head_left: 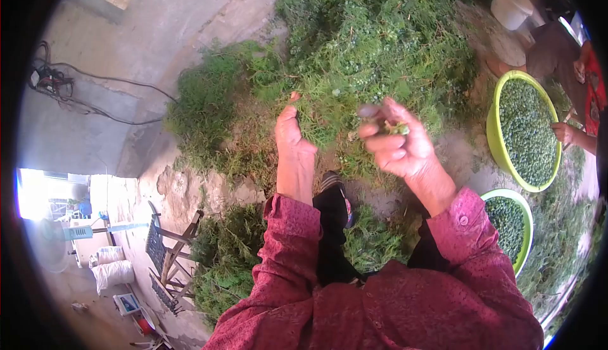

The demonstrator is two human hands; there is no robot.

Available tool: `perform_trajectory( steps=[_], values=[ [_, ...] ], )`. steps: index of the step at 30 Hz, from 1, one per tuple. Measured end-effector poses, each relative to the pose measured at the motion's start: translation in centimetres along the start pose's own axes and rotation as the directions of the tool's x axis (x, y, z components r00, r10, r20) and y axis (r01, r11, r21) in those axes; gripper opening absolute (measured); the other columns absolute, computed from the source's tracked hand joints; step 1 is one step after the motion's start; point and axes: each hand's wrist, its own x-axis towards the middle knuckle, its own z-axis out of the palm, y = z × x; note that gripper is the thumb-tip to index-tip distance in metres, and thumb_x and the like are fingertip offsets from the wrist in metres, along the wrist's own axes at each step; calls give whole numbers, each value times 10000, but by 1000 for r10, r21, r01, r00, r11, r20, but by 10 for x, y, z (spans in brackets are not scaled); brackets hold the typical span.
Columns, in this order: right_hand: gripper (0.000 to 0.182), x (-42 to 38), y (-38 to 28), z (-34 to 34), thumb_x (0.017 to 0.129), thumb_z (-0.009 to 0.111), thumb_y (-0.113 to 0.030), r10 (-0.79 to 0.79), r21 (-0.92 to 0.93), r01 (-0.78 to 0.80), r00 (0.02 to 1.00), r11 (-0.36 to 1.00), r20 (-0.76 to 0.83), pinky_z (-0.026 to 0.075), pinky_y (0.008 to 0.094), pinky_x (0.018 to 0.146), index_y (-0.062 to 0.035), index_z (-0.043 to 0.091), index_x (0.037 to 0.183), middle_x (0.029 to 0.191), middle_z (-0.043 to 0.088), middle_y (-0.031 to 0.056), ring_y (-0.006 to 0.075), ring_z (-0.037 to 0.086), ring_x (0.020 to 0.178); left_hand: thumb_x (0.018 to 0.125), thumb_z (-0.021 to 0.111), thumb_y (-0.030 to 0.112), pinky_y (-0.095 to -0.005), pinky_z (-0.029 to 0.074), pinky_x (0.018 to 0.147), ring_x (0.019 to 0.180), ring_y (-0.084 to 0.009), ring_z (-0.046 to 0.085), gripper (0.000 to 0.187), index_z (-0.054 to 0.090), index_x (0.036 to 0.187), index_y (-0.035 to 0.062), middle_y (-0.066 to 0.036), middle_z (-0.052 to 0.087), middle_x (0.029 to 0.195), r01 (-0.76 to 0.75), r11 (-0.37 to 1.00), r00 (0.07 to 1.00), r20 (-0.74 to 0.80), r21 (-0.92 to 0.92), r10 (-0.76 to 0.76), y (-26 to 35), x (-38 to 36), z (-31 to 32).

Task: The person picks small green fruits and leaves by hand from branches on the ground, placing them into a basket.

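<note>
My left hand (294, 136) is raised over the greenery with its thumb up and its fingers curled. A feathery green sprig (322, 120) sticks out from its right side, apparently in its grip. My right hand (402, 142) is raised across from it, slightly blurred, with bent fingers closed around a few small green cones (398, 128). Beyond both hands lies a big heap of cut evergreen branches (380, 39) with many small pale green cones on them.
On the right stand a yellow-green tub (494, 136) and a second light-green tub (529, 233), both full of green cones. Another person's hand (563, 133) touches the larger tub. A white bucket (510, 5), a folding chair (170, 248), black cables (54, 84) and white sacks (113, 275) stand around.
</note>
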Motion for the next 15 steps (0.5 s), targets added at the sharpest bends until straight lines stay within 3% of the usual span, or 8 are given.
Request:
perform_trajectory(
  steps=[3,5,7,9,11,12,13,15],
  values=[
    [289,-1,16,11,829,579,-259,89,-144,-113,983,983,-161,316,144,332,-8,561,969,765,554,93,54,405,468,774,608,249,-455,471,749,905,-253,559,343,545,1090,128,-82,566,1044,-31,998,999,36,45,30,-2,19,-16],
    [211,0,5,7,816,599,-189,8,-232,-26,997,972,-79,303,144,342,-15,557,928,695,524,42,52,395,463,764,620,246,-445,472,754,900,-251,560,366,541,1098,119,-82,566,1043,-78,993,997,27,91,75,-4,23,-24],
    [145,1,-3,11,797,620,-130,-260,-472,216,965,855,-30,285,141,347,-29,555,878,675,505,12,48,386,450,739,653,240,-423,476,754,914,-240,558,388,550,1075,73,-90,560,1058,-11,999,1000,15,49,10,5,-5,1],
    [136,2,-2,17,786,634,-119,-363,-627,251,930,737,-54,308,151,371,-28,565,859,677,528,17,36,412,469,740,659,231,-412,482,745,898,-234,566,379,553,1055,47,-94,569,1038,13,999,1000,-9,52,-12,5,-12,6],
    [127,12,9,22,772,641,-96,-643,-980,124,766,157,-6,363,170,428,-17,579,849,694,558,17,30,453,517,741,666,221,-402,487,735,882,-229,574,372,555,1035,21,-97,578,1017,38,998,999,-30,57,-36,2,-11,8],
    [136,19,12,16,754,645,-87,-715,-989,109,684,-98,146,412,213,501,-4,582,842,665,569,21,52,486,560,754,657,209,-396,492,727,860,-225,581,355,553,1028,10,-99,588,989,41,999,996,76,19,-43,-2,-10,8],
    [136,23,13,12,754,645,-87,-716,-990,107,684,-94,142,412,213,501,-4,582,842,665,569,21,52,486,560,767,648,196,-391,497,718,837,-221,589,337,551,1021,-2,-101,598,960,50,999,983,179,-18,-46,-4,-9,7],
    [158,31,13,9,737,654,-94,-697,-888,98,584,-449,416,429,254,531,0,573,836,646,571,56,100,495,557,776,637,182,-382,501,713,816,-221,595,322,548,1021,-7,-104,603,939,31,999,988,154,20,-34,-6,-13,9]
  ],
)
